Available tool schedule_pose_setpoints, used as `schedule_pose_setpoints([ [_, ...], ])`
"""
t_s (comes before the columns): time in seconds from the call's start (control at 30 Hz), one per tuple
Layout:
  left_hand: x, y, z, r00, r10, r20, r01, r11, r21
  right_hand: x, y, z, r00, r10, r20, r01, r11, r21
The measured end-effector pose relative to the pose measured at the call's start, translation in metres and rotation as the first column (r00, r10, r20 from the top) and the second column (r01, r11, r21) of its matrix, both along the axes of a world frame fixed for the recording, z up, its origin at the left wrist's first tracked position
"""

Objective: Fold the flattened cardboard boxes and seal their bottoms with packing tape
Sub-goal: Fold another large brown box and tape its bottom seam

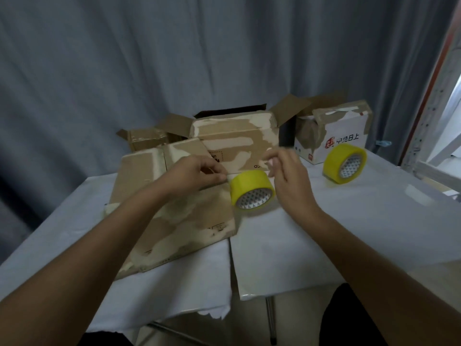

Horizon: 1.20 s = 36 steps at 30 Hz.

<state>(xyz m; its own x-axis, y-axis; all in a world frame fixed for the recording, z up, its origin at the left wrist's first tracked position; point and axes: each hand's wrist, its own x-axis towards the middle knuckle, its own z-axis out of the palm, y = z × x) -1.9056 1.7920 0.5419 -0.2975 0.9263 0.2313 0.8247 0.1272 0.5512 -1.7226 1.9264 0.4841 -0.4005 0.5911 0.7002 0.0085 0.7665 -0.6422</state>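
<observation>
A flattened cardboard box [174, 221], patched with old tape, lies on the table left of centre. Against its right edge stands a yellow tape roll [252, 192] on its rim. My left hand [197, 174] rests on the flattened box. Its thumb and fingertips pinch together right beside the roll, on what looks like the tape's loose end. My right hand [287, 176] hovers just right of and behind the roll. Its fingers are blurred, loosely spread, and hold nothing.
Behind stand a folded brown box [237, 141], a smaller brown box [147, 139] at left and a white printed box [334, 138] at right. A second yellow tape roll [345, 162] sits by the white box. The white-covered table [349, 233] ends near me; grey curtains hang behind.
</observation>
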Motion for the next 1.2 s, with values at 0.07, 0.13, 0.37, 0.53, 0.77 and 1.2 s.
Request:
schedule_pose_setpoints([
  [0.07, 0.003, -0.001, -0.014, 0.998, 0.007, -0.060, -0.002, 0.997, 0.078, -0.013, 0.015, 0.005, 0.997, 0.004, 0.082, 0.006, 0.993, -0.122],
  [0.13, 0.004, 0.000, -0.022, 0.991, 0.007, -0.132, 0.011, 0.991, 0.135, -0.027, 0.029, 0.005, 0.981, 0.070, 0.181, -0.024, 0.970, -0.241],
  [0.37, 0.003, -0.001, -0.028, 0.959, 0.005, -0.282, 0.055, 0.977, 0.206, -0.049, 0.037, -0.009, 0.951, 0.244, 0.189, -0.110, 0.840, -0.532],
  [0.53, 0.000, -0.003, -0.038, 0.911, 0.011, -0.411, 0.099, 0.964, 0.246, -0.046, 0.033, -0.012, 0.985, 0.160, 0.062, -0.107, 0.857, -0.503],
  [0.77, 0.004, -0.001, -0.039, 0.902, 0.029, -0.430, 0.091, 0.962, 0.256, -0.043, 0.044, 0.011, 0.980, 0.141, 0.143, -0.114, 0.977, -0.181],
  [1.2, 0.005, 0.001, -0.028, 0.943, 0.031, -0.332, 0.027, 0.985, 0.171, -0.045, 0.058, -0.015, 0.964, 0.036, 0.264, -0.009, 0.995, -0.100],
])
